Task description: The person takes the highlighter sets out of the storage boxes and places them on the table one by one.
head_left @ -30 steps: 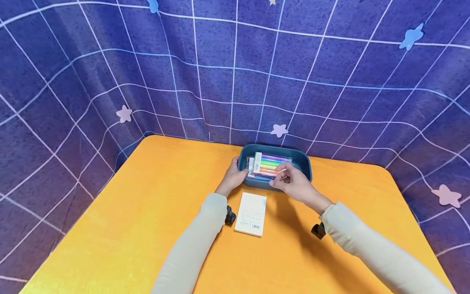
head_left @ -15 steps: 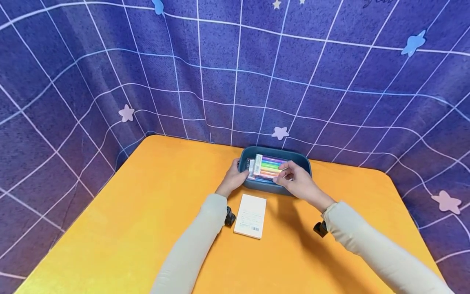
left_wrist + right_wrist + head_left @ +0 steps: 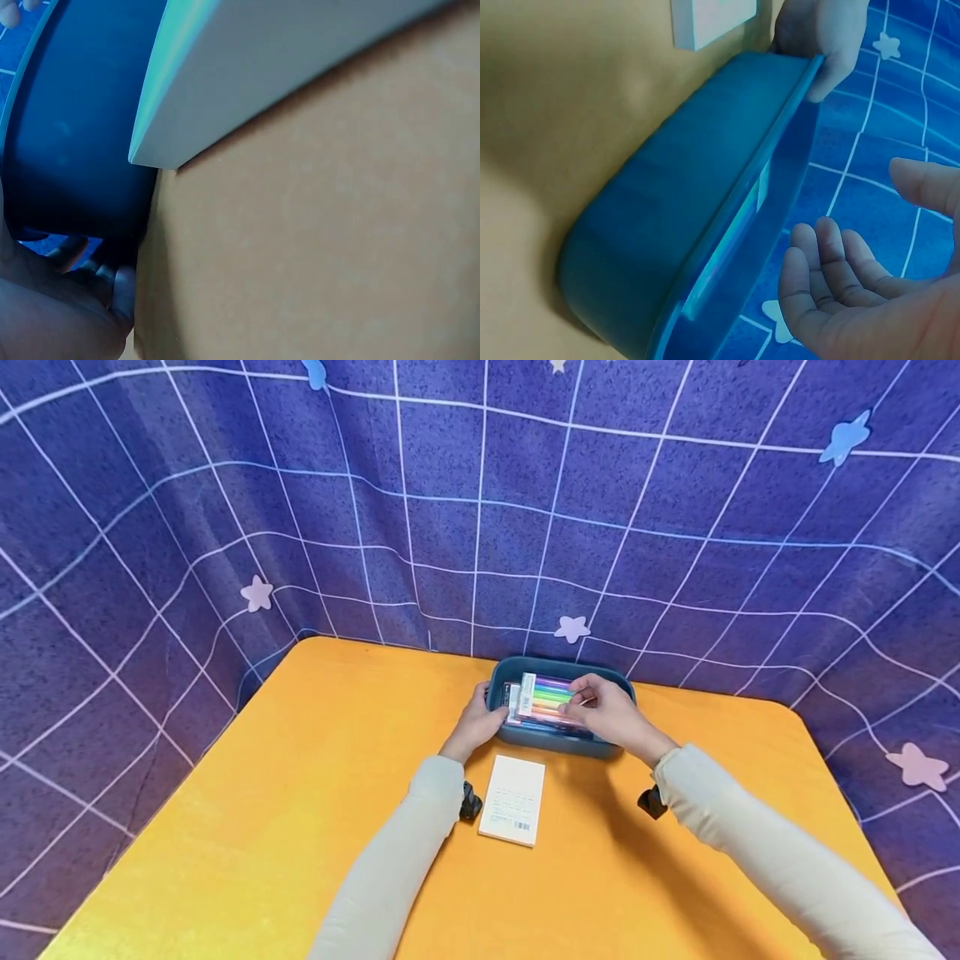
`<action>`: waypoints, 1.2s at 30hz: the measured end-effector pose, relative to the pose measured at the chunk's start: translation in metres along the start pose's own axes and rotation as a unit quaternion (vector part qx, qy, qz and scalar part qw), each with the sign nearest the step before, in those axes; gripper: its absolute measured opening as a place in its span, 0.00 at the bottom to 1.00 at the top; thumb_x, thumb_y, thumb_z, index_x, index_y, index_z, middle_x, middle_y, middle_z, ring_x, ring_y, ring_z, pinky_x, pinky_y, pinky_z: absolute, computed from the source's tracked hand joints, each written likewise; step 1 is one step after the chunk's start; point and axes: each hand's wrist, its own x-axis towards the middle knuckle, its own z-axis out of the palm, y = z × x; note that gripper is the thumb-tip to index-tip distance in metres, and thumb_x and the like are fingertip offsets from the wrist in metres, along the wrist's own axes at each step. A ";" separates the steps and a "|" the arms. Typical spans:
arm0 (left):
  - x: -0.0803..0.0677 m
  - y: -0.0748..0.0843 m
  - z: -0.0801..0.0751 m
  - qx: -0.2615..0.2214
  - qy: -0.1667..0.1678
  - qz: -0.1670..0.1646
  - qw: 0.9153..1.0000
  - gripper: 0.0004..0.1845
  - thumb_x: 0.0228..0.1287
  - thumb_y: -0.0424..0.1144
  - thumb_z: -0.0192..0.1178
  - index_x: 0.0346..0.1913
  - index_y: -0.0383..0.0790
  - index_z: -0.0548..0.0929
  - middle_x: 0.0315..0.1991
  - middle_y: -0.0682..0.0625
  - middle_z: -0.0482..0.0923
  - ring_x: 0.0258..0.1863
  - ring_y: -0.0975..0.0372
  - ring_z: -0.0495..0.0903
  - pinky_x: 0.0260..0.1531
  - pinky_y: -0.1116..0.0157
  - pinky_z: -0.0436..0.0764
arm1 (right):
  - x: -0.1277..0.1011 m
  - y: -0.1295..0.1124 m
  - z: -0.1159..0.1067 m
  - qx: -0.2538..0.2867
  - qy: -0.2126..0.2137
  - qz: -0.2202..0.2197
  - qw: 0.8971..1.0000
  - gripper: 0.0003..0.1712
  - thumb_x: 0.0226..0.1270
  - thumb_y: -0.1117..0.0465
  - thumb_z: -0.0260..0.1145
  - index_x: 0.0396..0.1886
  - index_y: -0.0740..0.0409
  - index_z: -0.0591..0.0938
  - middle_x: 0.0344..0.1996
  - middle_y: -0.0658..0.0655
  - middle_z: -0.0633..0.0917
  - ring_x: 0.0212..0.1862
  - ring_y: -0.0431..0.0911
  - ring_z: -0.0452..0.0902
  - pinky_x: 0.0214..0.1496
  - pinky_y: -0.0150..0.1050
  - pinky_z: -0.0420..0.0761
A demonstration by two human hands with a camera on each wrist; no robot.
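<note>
Far left, a pale star [image 3: 257,594] sits on the blue gridded backdrop [image 3: 150,527] that wraps round the orange table [image 3: 300,793]. Moving in, the left hand [image 3: 477,720] clamps the near left corner of the teal tray [image 3: 618,693], thumb hooked over the rim; the right wrist view catches that hand [image 3: 821,34] gripping the tray's [image 3: 675,217] far end. Just in front of the tray, lying flat on the orange top between the two sleeves, is a white box [image 3: 513,798] with a barcode on it, close to the tray wall and near the left wrist. Inside the tray rests the clear pack of coloured pens [image 3: 546,697], rainbow stripes running sideways, filling much of the tray. Over its right end comes the right hand [image 3: 609,712], fingertips on the pack; from the wrist camera its fingers [image 3: 829,259] look relaxed and gently curved, palm bare, gripping nothing. Further right, another star [image 3: 913,767] marks the cloth.
</note>
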 end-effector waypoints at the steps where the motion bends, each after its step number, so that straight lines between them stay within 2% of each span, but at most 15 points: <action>1: 0.001 -0.001 0.000 -0.002 0.000 0.000 1.000 0.36 0.72 0.45 0.55 0.79 0.50 0.54 0.79 0.43 0.59 0.78 0.48 0.60 0.76 0.42 0.59 | 0.002 0.001 0.000 -0.004 0.001 0.003 1.000 0.26 0.69 0.54 0.67 0.60 0.64 0.74 0.47 0.61 0.82 0.45 0.51 0.79 0.44 0.37 0.78; 14: 0.003 -0.001 -0.001 0.003 -0.001 -0.007 1.000 0.36 0.71 0.44 0.55 0.79 0.51 0.54 0.78 0.44 0.60 0.78 0.48 0.60 0.76 0.42 0.59 | 0.022 0.000 -0.005 -0.032 0.015 -0.008 0.999 0.22 0.67 0.55 0.67 0.55 0.63 0.77 0.45 0.61 0.83 0.44 0.50 0.78 0.43 0.35 0.76; 24: 0.002 0.007 -0.001 0.007 -0.003 -0.004 1.000 0.38 0.70 0.45 0.56 0.79 0.46 0.54 0.76 0.42 0.62 0.75 0.48 0.63 0.76 0.45 0.62 | 0.037 0.003 -0.014 -0.022 -0.017 -0.002 1.000 0.25 0.70 0.58 0.64 0.60 0.69 0.76 0.49 0.65 0.82 0.48 0.54 0.77 0.48 0.37 0.76; 27: 0.004 0.009 0.000 0.008 0.001 -0.003 1.000 0.37 0.71 0.44 0.56 0.79 0.46 0.54 0.76 0.42 0.63 0.75 0.48 0.63 0.75 0.45 0.62 | 0.039 0.003 -0.018 -0.019 -0.018 0.003 1.000 0.25 0.72 0.57 0.63 0.61 0.68 0.76 0.49 0.65 0.83 0.50 0.56 0.78 0.48 0.37 0.76; 33: 0.008 0.013 0.002 0.021 0.020 0.029 0.999 0.39 0.72 0.43 0.56 0.80 0.49 0.50 0.79 0.43 0.59 0.78 0.48 0.60 0.76 0.43 0.60 | 0.043 0.000 -0.022 -0.024 -0.031 0.014 0.999 0.24 0.73 0.54 0.63 0.60 0.65 0.77 0.51 0.64 0.83 0.53 0.59 0.78 0.49 0.38 0.77; 36: 0.008 0.013 0.004 0.030 0.026 0.042 0.998 0.41 0.72 0.41 0.56 0.81 0.55 0.48 0.81 0.45 0.56 0.79 0.46 0.58 0.76 0.41 0.59 | 0.045 0.000 -0.022 -0.031 -0.044 0.013 0.998 0.23 0.73 0.54 0.63 0.60 0.65 0.78 0.51 0.64 0.83 0.54 0.59 0.78 0.50 0.39 0.77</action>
